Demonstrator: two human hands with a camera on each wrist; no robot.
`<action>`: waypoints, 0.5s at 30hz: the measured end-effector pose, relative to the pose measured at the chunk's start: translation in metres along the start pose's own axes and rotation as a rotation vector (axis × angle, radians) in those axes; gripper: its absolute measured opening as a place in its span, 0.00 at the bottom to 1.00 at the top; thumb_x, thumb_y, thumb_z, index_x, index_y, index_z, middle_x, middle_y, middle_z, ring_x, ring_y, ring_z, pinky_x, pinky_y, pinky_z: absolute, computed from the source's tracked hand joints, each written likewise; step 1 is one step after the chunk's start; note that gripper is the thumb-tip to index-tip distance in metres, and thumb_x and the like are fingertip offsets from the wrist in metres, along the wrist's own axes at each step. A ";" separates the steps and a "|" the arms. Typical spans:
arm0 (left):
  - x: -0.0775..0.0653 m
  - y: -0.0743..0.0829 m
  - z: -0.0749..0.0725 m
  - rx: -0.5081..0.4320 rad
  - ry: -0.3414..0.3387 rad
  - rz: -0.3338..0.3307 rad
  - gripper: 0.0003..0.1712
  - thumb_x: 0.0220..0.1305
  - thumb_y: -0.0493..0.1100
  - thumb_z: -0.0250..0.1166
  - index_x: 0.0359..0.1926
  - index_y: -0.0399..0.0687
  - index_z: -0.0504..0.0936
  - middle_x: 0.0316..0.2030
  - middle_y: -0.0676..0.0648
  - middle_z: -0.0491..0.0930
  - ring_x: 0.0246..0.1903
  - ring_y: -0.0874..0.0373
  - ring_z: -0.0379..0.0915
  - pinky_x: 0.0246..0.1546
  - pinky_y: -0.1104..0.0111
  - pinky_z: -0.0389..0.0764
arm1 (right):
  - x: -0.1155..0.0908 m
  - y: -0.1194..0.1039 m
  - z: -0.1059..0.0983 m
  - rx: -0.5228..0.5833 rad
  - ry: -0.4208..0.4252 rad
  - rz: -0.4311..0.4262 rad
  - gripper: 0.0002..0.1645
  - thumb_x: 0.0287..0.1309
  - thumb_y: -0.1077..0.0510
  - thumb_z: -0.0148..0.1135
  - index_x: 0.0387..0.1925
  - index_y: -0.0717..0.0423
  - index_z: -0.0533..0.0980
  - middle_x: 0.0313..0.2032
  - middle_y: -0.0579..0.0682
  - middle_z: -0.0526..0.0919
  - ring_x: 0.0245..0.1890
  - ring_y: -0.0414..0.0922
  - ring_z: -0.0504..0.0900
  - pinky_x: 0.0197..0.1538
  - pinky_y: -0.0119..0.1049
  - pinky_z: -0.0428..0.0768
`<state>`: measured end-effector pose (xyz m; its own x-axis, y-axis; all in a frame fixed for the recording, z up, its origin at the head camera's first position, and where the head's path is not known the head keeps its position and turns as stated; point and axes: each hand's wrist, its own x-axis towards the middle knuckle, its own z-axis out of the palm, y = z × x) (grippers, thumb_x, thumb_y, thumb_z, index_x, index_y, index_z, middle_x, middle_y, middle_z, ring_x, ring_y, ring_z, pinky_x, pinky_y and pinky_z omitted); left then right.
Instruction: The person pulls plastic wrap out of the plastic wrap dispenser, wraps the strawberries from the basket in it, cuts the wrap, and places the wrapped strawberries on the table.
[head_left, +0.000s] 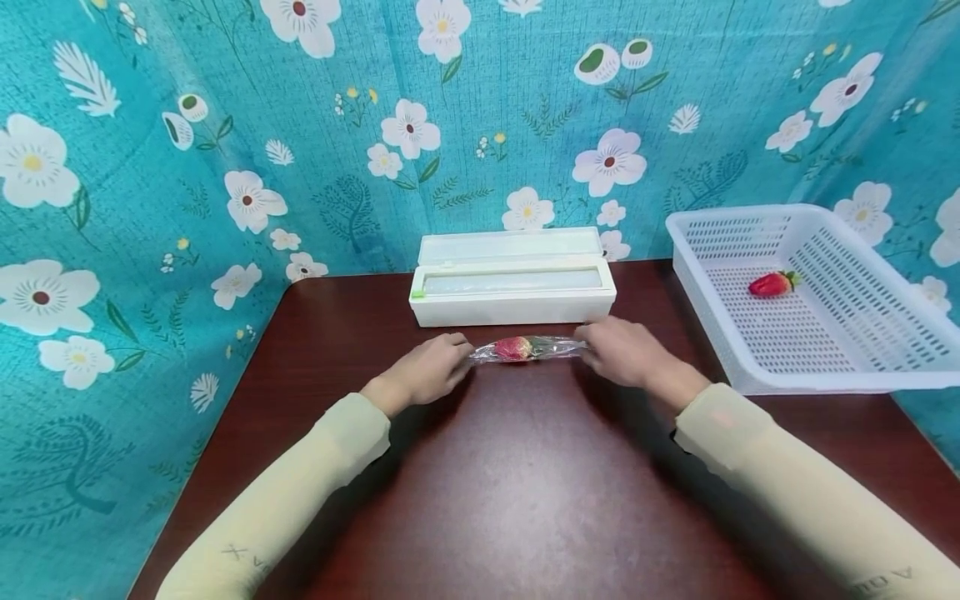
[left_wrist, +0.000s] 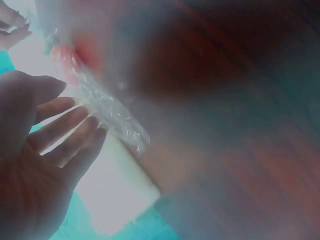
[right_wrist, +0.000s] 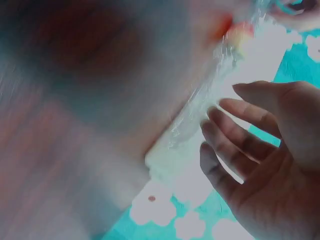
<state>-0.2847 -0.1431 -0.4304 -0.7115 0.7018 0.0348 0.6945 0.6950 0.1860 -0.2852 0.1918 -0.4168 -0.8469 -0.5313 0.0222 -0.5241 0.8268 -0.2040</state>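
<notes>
A strawberry (head_left: 513, 348) wrapped in clear plastic film (head_left: 558, 347) lies between the two hands in the head view, the film stretching out to both sides. At the film's left end is the left hand (head_left: 433, 367); in the left wrist view its fingers (left_wrist: 70, 130) are loosely extended beside the film, thumb apart from them. The right hand (head_left: 626, 350), slightly blurred, is at the other end. Its fingers (right_wrist: 240, 135) also spread relaxed near the film in the right wrist view, with no pinch showing. Whether fingertips touch the film is hard to tell.
Just behind the strawberry stands a white film dispenser box (head_left: 517, 312) with its lid raised. A white perforated basket (head_left: 720, 333) at the right holds another strawberry (head_left: 772, 284). Flowered teal cloth (head_left: 480, 125) hangs behind the dark brown table (head_left: 517, 500).
</notes>
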 end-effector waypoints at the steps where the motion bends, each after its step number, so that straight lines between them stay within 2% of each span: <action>1: 0.001 0.001 0.003 -0.007 -0.010 0.005 0.11 0.73 0.37 0.62 0.52 0.38 0.83 0.45 0.44 0.79 0.46 0.51 0.78 0.50 0.59 0.80 | 0.002 -0.003 0.004 0.011 -0.015 -0.024 0.03 0.62 0.64 0.66 0.35 0.53 0.83 0.33 0.49 0.79 0.33 0.49 0.79 0.31 0.49 0.79; 7: 0.004 0.000 0.014 -0.039 -0.070 -0.030 0.09 0.72 0.35 0.63 0.50 0.38 0.83 0.44 0.44 0.78 0.45 0.52 0.79 0.49 0.60 0.80 | 0.008 -0.003 0.024 0.079 -0.109 -0.049 0.05 0.61 0.67 0.66 0.34 0.55 0.82 0.31 0.46 0.80 0.31 0.44 0.76 0.31 0.42 0.77; 12: 0.006 -0.003 0.012 -0.044 -0.085 -0.020 0.10 0.71 0.35 0.64 0.51 0.38 0.83 0.46 0.43 0.79 0.47 0.51 0.78 0.51 0.59 0.80 | 0.010 0.005 0.028 0.145 -0.081 -0.065 0.06 0.60 0.70 0.65 0.34 0.56 0.78 0.29 0.46 0.78 0.29 0.44 0.74 0.33 0.40 0.75; 15: 0.010 -0.005 0.010 -0.071 -0.091 -0.027 0.13 0.70 0.35 0.66 0.53 0.38 0.82 0.47 0.42 0.79 0.48 0.51 0.78 0.52 0.58 0.79 | 0.011 0.008 0.028 0.174 -0.047 -0.075 0.09 0.60 0.70 0.66 0.38 0.58 0.75 0.30 0.48 0.78 0.29 0.45 0.75 0.35 0.43 0.77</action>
<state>-0.2939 -0.1381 -0.4403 -0.7154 0.6962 -0.0596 0.6634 0.7036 0.2547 -0.2964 0.1871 -0.4455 -0.7985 -0.6020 -0.0011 -0.5589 0.7420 -0.3702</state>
